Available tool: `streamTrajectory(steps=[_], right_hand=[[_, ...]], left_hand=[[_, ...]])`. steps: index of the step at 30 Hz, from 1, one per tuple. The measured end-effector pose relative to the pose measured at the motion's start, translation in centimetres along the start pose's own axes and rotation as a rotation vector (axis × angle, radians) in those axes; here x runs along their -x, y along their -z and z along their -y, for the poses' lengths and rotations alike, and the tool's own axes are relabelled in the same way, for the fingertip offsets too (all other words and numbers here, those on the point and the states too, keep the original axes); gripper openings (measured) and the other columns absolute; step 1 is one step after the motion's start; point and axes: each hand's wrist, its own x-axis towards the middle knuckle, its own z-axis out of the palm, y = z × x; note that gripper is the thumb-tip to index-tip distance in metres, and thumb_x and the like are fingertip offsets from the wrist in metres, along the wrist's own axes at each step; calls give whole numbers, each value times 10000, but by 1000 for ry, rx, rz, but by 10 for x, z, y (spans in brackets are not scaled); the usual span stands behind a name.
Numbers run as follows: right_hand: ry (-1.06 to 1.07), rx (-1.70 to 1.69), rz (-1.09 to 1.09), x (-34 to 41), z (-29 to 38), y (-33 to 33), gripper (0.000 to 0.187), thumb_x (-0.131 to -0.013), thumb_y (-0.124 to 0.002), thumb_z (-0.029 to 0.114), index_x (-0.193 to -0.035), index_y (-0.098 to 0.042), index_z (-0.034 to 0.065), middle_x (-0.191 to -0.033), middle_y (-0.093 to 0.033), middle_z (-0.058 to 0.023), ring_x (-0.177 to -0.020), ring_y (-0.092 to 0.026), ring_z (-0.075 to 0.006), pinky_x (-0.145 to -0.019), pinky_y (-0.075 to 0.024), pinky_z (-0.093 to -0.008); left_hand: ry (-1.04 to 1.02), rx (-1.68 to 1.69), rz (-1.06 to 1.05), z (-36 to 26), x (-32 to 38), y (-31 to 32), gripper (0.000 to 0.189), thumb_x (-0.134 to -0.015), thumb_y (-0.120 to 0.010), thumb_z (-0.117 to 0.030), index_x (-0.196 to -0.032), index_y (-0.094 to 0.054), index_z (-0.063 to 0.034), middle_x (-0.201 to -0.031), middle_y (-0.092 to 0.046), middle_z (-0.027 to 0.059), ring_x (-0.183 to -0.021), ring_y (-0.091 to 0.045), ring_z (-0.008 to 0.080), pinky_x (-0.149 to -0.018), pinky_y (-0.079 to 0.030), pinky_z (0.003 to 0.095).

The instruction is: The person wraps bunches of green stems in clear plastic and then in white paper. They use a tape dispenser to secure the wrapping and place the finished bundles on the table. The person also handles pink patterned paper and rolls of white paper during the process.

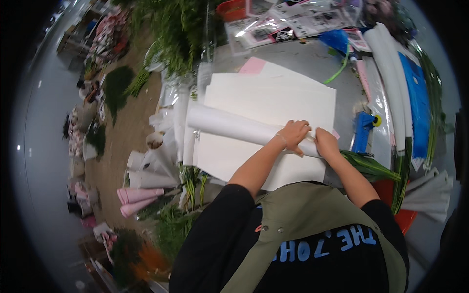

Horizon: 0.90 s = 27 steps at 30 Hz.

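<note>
Across a stack of white wrapping sheets (311,99) lies a white paper roll (234,126), wrapped around long green leaves (366,166) whose ends stick out on the right. My left hand (295,134) grips the roll near its right end, thumb on the near side and fingers over the top. Close beside it, my right hand (326,142) holds the paper's end where the leaves come out. The leaves inside the roll are hidden. A pink sheet (253,65) shows at the back of the stack.
A blue tape dispenser (362,132) stands to the right on the grey table (315,56). Behind it are more white wrapped rolls (388,84) and a blue package (417,106). Printed plastic sleeves (285,22) lie at the back. Greenery (176,36) and paper cones (154,172) crowd the left.
</note>
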Motion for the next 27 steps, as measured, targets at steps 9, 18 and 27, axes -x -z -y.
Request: streamTrajectory(steps=[9,18,27], right_hand=[[190,-148,-140,72,7,-10,310,-729,-685,135,-987,-545,39,-1001,-567,-145,-940,-533,-342,-833,-425,-451],[439,-16,17,105,0,8,250,-874,-483,186,-1100,-537,94,-1131,-556,-158,-967,-577,-297,-805,-471,-400],[-183,-530,-372,174,-69,41,197,-872,-579,236,-929,-632,55,-873,-625,-139,-859,-589,-330,-742,-477,-408]], left_hand=[[51,-33,290,-9,2,-20,707,-678,-755,-490,-1213,-512,-98,-1031,-625,105,-992,-592,311,-839,-473,420],[-33,43,342,-43,43,-2,609,-804,-654,-420,-1296,-479,-107,-1061,-642,127,-945,-604,344,-827,-472,443],[-318,-62,207,-97,-8,-38,564,-808,-649,-390,-1275,-489,-116,-1063,-621,109,-936,-609,294,-807,-480,395]])
